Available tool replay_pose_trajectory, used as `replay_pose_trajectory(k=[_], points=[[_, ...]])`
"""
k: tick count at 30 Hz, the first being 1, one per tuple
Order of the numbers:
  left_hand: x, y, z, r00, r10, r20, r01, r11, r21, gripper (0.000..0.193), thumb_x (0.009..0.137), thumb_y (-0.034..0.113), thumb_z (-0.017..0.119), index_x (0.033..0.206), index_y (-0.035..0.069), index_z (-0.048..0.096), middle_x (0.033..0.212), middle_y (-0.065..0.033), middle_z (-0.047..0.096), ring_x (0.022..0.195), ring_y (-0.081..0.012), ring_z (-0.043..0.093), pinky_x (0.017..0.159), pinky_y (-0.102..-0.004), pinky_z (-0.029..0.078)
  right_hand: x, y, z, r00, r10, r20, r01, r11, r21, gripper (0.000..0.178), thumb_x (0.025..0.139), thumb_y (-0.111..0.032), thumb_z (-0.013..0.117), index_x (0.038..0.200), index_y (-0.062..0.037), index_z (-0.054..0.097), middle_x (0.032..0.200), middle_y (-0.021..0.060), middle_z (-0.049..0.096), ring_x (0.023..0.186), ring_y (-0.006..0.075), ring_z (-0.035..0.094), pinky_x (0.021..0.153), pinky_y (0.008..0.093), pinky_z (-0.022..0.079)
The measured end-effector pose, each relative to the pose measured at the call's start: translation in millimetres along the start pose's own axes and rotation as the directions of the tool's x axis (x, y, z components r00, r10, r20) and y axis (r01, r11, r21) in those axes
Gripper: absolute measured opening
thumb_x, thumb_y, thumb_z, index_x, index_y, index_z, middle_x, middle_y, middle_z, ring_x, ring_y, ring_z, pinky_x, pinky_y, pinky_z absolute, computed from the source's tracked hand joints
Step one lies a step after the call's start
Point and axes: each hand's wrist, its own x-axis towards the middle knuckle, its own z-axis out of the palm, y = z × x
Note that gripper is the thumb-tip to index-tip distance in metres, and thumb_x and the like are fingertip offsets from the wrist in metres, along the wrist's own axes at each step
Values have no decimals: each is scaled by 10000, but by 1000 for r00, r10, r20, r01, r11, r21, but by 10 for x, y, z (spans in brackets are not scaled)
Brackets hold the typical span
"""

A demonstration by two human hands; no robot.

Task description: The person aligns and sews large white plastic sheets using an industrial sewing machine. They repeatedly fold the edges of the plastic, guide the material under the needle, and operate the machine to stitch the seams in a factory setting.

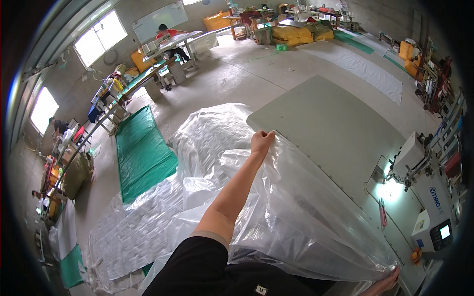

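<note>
Bulging yellow sacks (292, 35) lie at the upper middle and an olive sack (76, 176) at the left, contents hidden. The left hand (262, 141), arm stretched forward, pinches the clear plastic sheet (291, 212) beside the bench (316, 111) near the centre; the right hand (386, 283) grips its edge at lower right.

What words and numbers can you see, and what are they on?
White machine: blue lettering on its body, readable, but I won't copy it.
Black shirt: one letter on a pale patch, not copied either.
Lit screen: too small and bright to read.
Clear plastic sheet: no writing I can make out.
</note>
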Motion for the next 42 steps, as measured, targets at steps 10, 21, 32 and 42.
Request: replay_pose_trajectory(k=[10,21,32,42], points=[[-40,56,10,1000,6,21,-6,1000,-5,373,740,348,645,739,-23,605,712,-138,631,678,-225,599,649,-324,460,302,497,-191,986,162,44,-155,980,-128,446,854,-388,514,1119,-42,606,1161,152,498,1059,261,513,892,365,407],[-24,16,-10,1000,-9,18,9,1000,-24,367,746,348,643,738,-17,604,701,-121,625,668,-204,588,642,-315,456,268,457,-134,985,169,22,-165,976,-140,478,845,-410,531,1098,-12,611,1142,161,509,1065,263,516,900,363,408],[-44,32,-13,1000,-2,16,3,1000,-17,377,746,351,642,752,-24,604,707,-124,626,664,-204,586,640,-318,456,189,326,-107,991,135,6,-133,983,-128,454,845,-381,539,1091,-7,614,1130,168,545,1048,263,532,908,351,409],[-45,46,-22,1000,9,1,-9,1000,7,370,734,341,645,736,-27,607,699,-139,630,661,-218,596,635,-323,460,171,266,-67,983,184,-29,-186,977,-109,453,838,-356,557,1061,34,614,1124,166,546,1016,251,543,877,346,424]])
